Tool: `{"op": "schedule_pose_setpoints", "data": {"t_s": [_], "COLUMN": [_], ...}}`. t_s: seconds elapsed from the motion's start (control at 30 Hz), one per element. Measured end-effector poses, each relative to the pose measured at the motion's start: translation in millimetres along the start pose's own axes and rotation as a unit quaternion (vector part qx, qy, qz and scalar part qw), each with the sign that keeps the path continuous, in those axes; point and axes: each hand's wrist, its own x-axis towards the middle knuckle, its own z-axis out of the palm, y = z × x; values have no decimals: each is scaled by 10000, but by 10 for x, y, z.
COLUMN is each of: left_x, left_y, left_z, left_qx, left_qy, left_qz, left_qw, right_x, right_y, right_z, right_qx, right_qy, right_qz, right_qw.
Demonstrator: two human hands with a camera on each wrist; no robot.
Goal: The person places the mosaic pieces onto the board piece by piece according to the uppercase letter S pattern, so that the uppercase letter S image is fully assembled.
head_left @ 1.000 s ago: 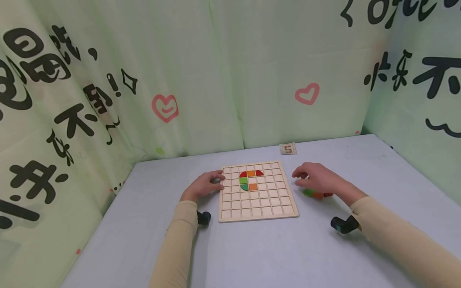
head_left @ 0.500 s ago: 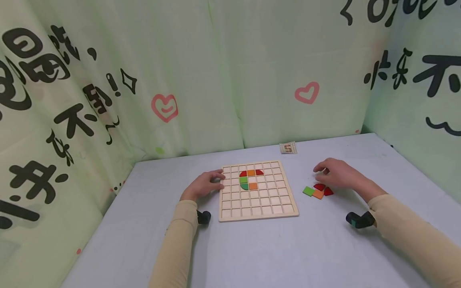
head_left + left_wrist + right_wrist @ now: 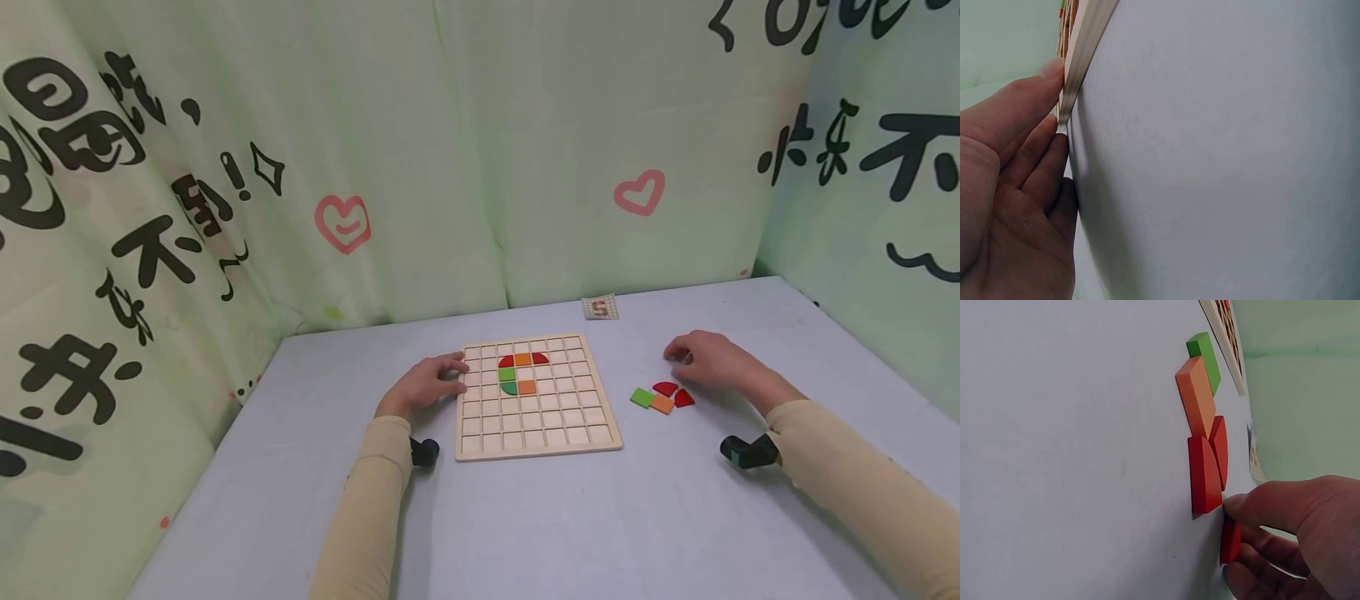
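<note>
A square wooden grid board (image 3: 502, 442) lies on the table. Several coloured tiles sit in its upper cells: red quarter-rounds, orange squares (image 3: 527, 387), a green square (image 3: 507, 375) and a green quarter-round. My left hand (image 3: 422, 385) rests with extended fingers against the board's left edge; its thumb (image 3: 1050, 67) touches the frame. Right of the board, my right hand (image 3: 712, 360) pinches a red tile (image 3: 1230, 540) between thumb and fingers, low at the tabletop. Close by lie a green tile (image 3: 1207, 359), an orange tile (image 3: 1196, 397) and two red quarter-round tiles (image 3: 1204, 475).
A small patterned card (image 3: 600, 307) lies at the table's back edge, behind the board. Pale green curtains (image 3: 480, 167) with dark lettering and hearts hang behind and at both sides. The white tabletop (image 3: 525, 525) stretches in front of the board.
My right hand has moved right, away from the board and past the loose tiles, uncovering them, and has come down on a red tile. My left hand has stayed put.
</note>
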Motion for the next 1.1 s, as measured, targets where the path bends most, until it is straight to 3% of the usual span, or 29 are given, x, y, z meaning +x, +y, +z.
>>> {"op": "schedule_pose_setpoints", "data": {"t_s": [0.77,1.1], "left_x": [-6,-5], "left_y": [5,0], "left_z": [0,3], "left_qx": [-65,8], "left_qy": [-3,-9], "left_qz": [-5,82], "left_qw": [10000,10000], "right_x": [88,113], "right_y": [-186,-132], "right_z": [141,129], "right_qx": [259,-130], "right_qy": [255,154], "right_qz": [-359,390], "right_qw": [9987,9990]}}
